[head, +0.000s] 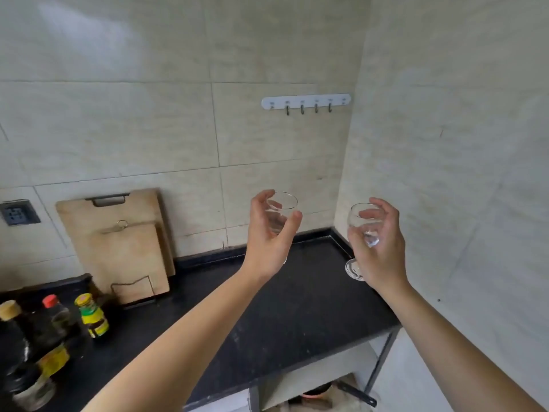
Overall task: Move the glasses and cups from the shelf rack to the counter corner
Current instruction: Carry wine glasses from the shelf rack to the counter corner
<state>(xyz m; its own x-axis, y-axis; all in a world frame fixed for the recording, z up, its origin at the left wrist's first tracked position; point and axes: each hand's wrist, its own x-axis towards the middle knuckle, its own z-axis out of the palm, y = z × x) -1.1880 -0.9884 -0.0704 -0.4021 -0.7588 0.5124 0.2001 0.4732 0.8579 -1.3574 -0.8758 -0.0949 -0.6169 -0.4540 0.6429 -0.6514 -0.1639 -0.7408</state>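
My left hand [267, 236] grips a clear stemmed glass [280, 211] upright above the black counter [297, 316], fingers and thumb curled round its bowl. My right hand [375, 248] holds a second clear stemmed glass [361, 224] by the bowl; its round foot [353, 269] shows below my palm, close above the counter near the right wall. Both glasses hover over the back right corner of the counter. The shelf rack is out of view.
Two wooden cutting boards [118, 242] lean against the tiled back wall at left. Several sauce bottles [89, 316] stand at the counter's left front. A white hook rail [306, 102] hangs on the wall. A wall socket [17, 214] is far left. Below the counter's right end is an open shelf space [326, 373].
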